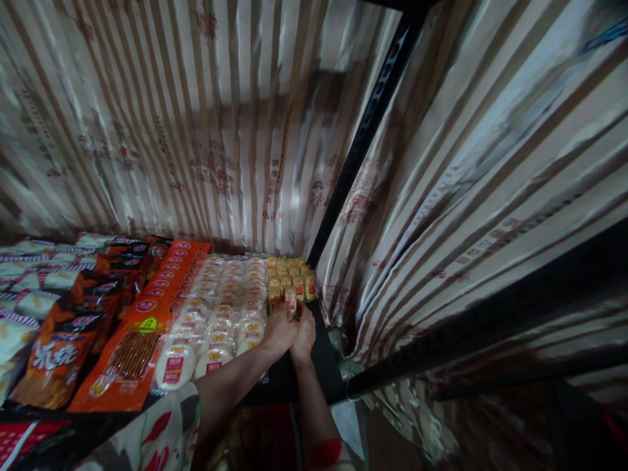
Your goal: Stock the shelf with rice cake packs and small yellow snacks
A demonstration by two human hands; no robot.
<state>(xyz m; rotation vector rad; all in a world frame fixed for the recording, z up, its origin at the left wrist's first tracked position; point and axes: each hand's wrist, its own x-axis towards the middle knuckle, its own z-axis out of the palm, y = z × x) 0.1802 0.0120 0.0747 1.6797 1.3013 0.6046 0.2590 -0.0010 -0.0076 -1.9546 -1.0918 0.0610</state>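
1. Both hands meet low in the middle of the frame. The left hand (pixel 279 332) and the right hand (pixel 304 333) press side by side, fingers curled onto a small yellow packet (pixel 290 299) at the near end of the yellow packet rows (pixel 289 278).
2. Grip: both sets of fingers look closed around that packet, though blur hides the fingertips.
3. Left of the hands, touching the yellow rows: rows of round white cakes (pixel 220 314) in clear wrap with red labels.
4. Further left: long orange packets (pixel 147 327) overlapping in a column, then dark orange bags (pixel 63 347) with large white characters, too blurred to read. White packets with striped edges (pixel 29 288) fill the left edge.
5. A black upright post (pixel 366 131) runs diagonally from top right of centre down to just behind the yellow rows, closing off the right side.
6. Striped foil sheeting (pixel 196 118) with faint red print, unreadable, walls in the back and right.
7. Open room: a bare dark strip of shelf (pixel 321 363) lies right of the wrists, up to the black shelf rail (pixel 441 347).
8. A floral sleeve (pixel 157 432) sits bottom left.
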